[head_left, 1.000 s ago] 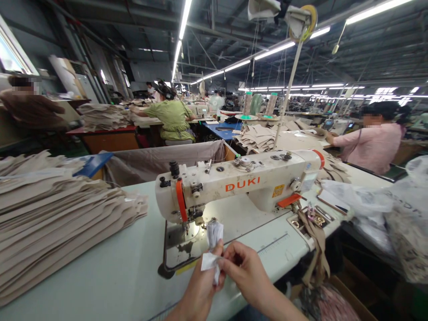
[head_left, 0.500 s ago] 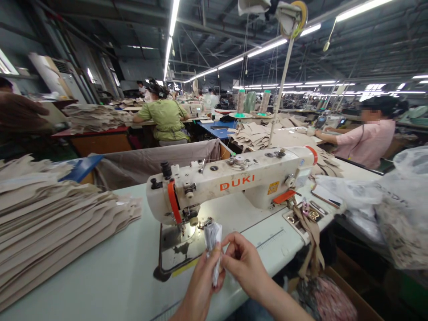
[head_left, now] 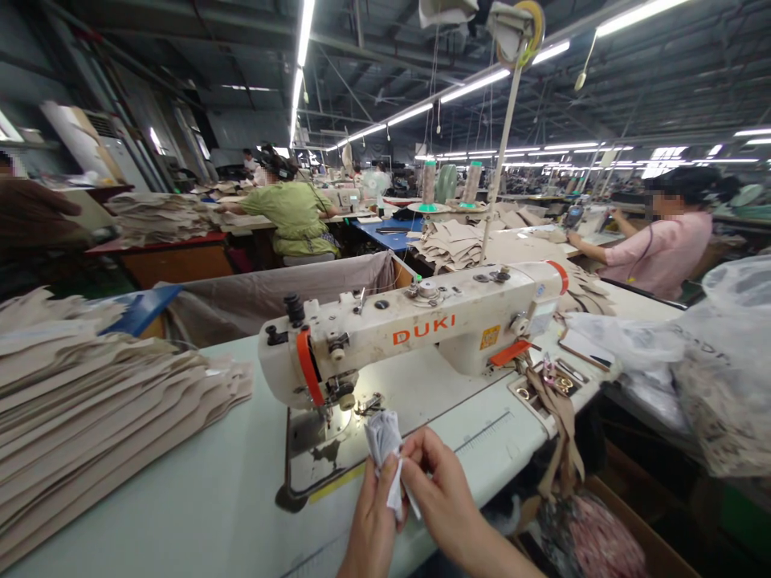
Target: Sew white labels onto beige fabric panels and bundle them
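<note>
Head view: two hands, left hand (head_left: 374,526) and right hand (head_left: 444,498), both pinching one white label bundle (head_left: 385,449)

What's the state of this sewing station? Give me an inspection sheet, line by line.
Surface: pale table.
Job's things: small stack of white labels, pinched by left hand and right hand, just in front of the DUKI sewing machine.
Clutter: stacked beige fabric pieces at left; plastic bags at right; beige straps hanging off the table edge.
Grippers: both hands closed on the labels.
Cables: nothing seen.
Surroundings: other people sewing at tables beyond.
</note>
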`<state>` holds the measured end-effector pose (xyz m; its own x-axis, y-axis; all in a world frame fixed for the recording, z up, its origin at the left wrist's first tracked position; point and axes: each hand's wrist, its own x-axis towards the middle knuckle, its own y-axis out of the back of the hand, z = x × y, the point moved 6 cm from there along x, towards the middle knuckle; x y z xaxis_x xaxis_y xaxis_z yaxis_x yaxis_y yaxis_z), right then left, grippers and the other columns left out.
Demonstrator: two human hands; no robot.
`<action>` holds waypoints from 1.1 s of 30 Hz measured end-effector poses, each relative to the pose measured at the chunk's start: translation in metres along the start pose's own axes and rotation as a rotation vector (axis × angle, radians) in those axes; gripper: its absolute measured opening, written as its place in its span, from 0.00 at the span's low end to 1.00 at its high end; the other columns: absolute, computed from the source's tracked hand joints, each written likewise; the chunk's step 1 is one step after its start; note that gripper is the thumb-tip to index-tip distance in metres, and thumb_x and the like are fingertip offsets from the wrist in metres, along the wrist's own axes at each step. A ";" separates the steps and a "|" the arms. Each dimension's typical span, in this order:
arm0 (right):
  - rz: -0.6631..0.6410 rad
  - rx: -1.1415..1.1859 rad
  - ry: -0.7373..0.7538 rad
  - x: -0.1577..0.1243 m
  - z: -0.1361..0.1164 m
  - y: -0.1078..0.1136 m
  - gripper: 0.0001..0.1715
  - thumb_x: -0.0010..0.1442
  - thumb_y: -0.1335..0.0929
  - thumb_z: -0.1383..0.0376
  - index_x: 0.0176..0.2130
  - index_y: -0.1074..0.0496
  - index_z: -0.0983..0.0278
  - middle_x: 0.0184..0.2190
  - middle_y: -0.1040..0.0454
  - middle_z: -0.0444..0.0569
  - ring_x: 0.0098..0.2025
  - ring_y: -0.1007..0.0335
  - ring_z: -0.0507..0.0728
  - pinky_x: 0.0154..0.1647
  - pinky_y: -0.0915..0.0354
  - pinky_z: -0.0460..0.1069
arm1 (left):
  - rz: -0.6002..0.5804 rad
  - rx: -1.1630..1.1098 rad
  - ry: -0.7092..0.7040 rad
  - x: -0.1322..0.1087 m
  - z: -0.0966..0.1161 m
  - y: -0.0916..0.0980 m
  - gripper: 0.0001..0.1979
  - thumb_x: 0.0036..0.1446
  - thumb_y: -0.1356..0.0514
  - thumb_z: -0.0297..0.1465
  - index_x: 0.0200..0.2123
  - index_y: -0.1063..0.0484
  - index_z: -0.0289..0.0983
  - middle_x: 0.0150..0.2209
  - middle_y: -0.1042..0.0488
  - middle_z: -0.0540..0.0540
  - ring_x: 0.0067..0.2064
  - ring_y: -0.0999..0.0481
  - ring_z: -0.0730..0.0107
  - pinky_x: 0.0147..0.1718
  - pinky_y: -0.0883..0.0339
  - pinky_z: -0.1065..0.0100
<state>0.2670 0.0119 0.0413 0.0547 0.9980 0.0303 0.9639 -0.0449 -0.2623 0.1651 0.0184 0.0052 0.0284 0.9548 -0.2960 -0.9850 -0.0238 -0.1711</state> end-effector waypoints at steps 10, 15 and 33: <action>0.438 -0.466 0.352 -0.003 -0.013 0.012 0.07 0.59 0.40 0.66 0.29 0.43 0.60 0.24 0.40 0.41 0.27 0.43 0.52 0.29 0.43 0.47 | 0.019 0.073 -0.054 -0.009 0.012 -0.007 0.23 0.52 0.40 0.47 0.46 0.31 0.39 0.53 0.30 0.41 0.63 0.43 0.56 0.56 0.43 0.66; 0.405 -0.561 0.462 0.000 -0.019 0.015 0.06 0.56 0.41 0.69 0.29 0.44 0.59 0.29 0.35 0.45 0.31 0.39 0.54 0.28 0.42 0.47 | 0.003 0.106 0.016 -0.008 0.008 -0.008 0.27 0.53 0.41 0.49 0.51 0.35 0.39 0.45 0.28 0.43 0.49 0.30 0.57 0.41 0.34 0.69; 0.290 -0.080 0.049 0.005 0.006 0.013 0.09 0.53 0.34 0.63 0.34 0.40 0.60 0.20 0.39 0.36 0.15 0.43 0.47 0.12 0.45 0.42 | 0.007 0.124 0.045 -0.008 0.010 -0.011 0.37 0.47 0.41 0.56 0.50 0.35 0.32 0.24 0.34 0.50 0.24 0.36 0.69 0.22 0.41 0.71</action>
<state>0.2777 0.0166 0.0319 0.3417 0.9397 0.0125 0.9235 -0.3333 -0.1900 0.1743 0.0139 0.0184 0.0267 0.9402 -0.3395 -0.9986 0.0094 -0.0527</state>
